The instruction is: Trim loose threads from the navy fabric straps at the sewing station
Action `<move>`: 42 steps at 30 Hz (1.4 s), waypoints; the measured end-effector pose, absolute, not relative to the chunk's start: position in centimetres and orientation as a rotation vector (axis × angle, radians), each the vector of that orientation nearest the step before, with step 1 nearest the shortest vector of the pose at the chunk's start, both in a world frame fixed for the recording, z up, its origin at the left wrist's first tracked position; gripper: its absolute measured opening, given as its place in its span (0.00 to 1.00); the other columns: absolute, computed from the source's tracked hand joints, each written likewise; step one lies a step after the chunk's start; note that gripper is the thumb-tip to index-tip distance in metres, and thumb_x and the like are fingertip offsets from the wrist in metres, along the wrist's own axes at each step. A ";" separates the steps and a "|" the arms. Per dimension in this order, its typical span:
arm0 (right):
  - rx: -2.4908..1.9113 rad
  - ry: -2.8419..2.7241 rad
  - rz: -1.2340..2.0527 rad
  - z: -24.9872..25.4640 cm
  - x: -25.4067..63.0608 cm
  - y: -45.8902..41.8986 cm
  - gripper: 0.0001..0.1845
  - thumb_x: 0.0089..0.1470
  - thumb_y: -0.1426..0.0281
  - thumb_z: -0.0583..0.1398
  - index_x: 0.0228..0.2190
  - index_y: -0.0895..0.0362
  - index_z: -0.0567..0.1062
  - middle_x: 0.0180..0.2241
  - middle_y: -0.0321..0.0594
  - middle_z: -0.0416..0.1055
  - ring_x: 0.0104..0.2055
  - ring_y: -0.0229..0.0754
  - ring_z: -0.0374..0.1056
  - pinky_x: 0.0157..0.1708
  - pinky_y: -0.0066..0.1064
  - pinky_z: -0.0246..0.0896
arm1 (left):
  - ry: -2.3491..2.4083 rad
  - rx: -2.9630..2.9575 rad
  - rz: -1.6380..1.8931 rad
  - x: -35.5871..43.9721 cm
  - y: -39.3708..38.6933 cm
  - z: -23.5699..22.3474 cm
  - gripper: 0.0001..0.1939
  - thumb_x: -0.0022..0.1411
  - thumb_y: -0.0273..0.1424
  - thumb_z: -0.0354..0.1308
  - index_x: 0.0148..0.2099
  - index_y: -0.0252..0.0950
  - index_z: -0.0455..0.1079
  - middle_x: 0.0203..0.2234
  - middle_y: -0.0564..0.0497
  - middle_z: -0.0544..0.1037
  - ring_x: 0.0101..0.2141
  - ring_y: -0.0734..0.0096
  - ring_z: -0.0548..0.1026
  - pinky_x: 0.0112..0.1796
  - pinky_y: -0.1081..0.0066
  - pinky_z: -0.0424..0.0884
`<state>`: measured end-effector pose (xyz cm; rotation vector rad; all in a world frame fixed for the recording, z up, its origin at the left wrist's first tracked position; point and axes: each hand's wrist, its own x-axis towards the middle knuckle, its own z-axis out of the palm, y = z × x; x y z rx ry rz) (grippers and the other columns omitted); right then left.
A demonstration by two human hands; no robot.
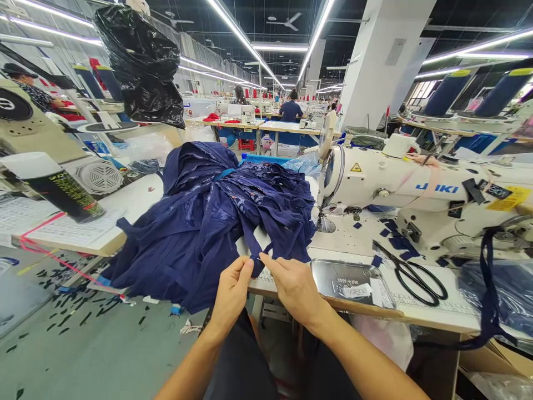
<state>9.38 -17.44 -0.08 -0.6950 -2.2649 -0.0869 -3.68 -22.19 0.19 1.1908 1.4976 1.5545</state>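
A big pile of navy blue garments (183, 222), tied round with a teal strip (225, 174), covers the table's left part and hangs over its front edge. At that edge my left hand (234, 286) pinches a navy fabric strap (257, 268) between thumb and fingers. My right hand (293, 286) is closed at the same strap, close beside the left, with thumb and forefinger together. The strap runs up from my fingers into the pile. Right of the pile stands a white sewing machine (375, 178), its needle area apart from both hands.
Black scissors (420, 278) and a metal tray (353, 280) with white labels lie on the table at right. Navy scraps (402, 241) are scattered by the machine. A spray can (62, 191) stands at left. Other people (290, 105) sit at far tables.
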 end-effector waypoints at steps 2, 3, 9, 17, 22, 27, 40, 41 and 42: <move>-0.715 -2.270 -0.044 -0.1 9.4 -17.5 0.19 0.57 0.78 0.46 0.45 0.60 0.70 0.22 0.36 0.68 0.21 0.36 0.58 0.23 0.28 0.47 | 1.483 1.202 1.550 -3.6 -22.2 0.1 0.16 0.55 0.43 0.50 0.26 0.34 0.64 0.19 0.57 0.61 0.22 0.77 0.57 0.24 0.77 0.57; -0.721 -2.274 -0.032 -0.1 9.4 -17.5 0.19 0.57 0.78 0.46 0.45 0.60 0.70 0.22 0.36 0.68 0.21 0.36 0.59 0.23 0.28 0.48 | 1.481 1.209 1.551 -3.6 -22.2 0.1 0.16 0.56 0.43 0.50 0.26 0.34 0.64 0.19 0.57 0.61 0.22 0.78 0.57 0.24 0.77 0.57; -0.721 -2.275 -0.015 -0.1 9.4 -17.6 0.19 0.57 0.78 0.46 0.46 0.59 0.70 0.22 0.36 0.68 0.21 0.35 0.59 0.23 0.28 0.48 | 1.504 1.247 1.546 -3.6 -22.3 0.1 0.17 0.56 0.43 0.49 0.25 0.35 0.62 0.19 0.57 0.60 0.22 0.77 0.57 0.24 0.77 0.56; -0.772 -2.303 -0.067 -0.1 9.5 -17.8 0.19 0.54 0.79 0.49 0.46 0.60 0.70 0.22 0.37 0.68 0.21 0.37 0.59 0.22 0.29 0.47 | 1.581 1.362 1.541 -3.6 -22.1 -0.3 0.15 0.58 0.40 0.47 0.25 0.35 0.61 0.19 0.57 0.60 0.22 0.76 0.58 0.24 0.76 0.56; -0.800 -2.285 -0.093 -0.3 9.3 -18.0 0.20 0.55 0.79 0.48 0.47 0.60 0.69 0.23 0.37 0.68 0.21 0.36 0.59 0.22 0.28 0.46 | 1.692 1.423 1.605 -3.1 -22.3 0.0 0.14 0.57 0.38 0.47 0.24 0.36 0.60 0.18 0.57 0.58 0.20 0.77 0.55 0.23 0.75 0.55; -0.632 -2.244 -0.166 -0.2 9.1 -17.5 0.19 0.58 0.79 0.44 0.45 0.63 0.70 0.21 0.38 0.66 0.21 0.37 0.57 0.22 0.29 0.47 | 1.568 1.308 1.560 -3.4 -22.5 0.4 0.16 0.57 0.41 0.47 0.24 0.36 0.58 0.17 0.57 0.57 0.20 0.77 0.54 0.23 0.76 0.54; -0.619 -2.097 0.396 -0.5 8.2 -17.8 0.19 0.58 0.74 0.44 0.45 0.62 0.70 0.21 0.38 0.67 0.22 0.35 0.61 0.24 0.25 0.57 | 1.366 1.150 1.507 -3.6 -22.1 0.4 0.19 0.56 0.45 0.49 0.24 0.35 0.58 0.18 0.58 0.57 0.21 0.78 0.54 0.23 0.77 0.55; -0.629 -2.060 0.509 -0.4 8.1 -17.9 0.19 0.58 0.74 0.45 0.45 0.61 0.71 0.20 0.36 0.67 0.21 0.34 0.61 0.24 0.25 0.58 | 1.391 1.174 1.497 -3.6 -22.1 0.5 0.18 0.56 0.45 0.49 0.25 0.35 0.58 0.18 0.58 0.58 0.21 0.78 0.55 0.22 0.77 0.55; -0.642 -2.030 0.609 -0.2 8.0 -18.0 0.18 0.58 0.73 0.46 0.45 0.60 0.71 0.19 0.34 0.66 0.20 0.33 0.61 0.24 0.24 0.58 | 1.413 1.194 1.488 -3.6 -22.2 0.6 0.18 0.56 0.45 0.49 0.25 0.35 0.59 0.18 0.57 0.58 0.21 0.78 0.55 0.22 0.76 0.55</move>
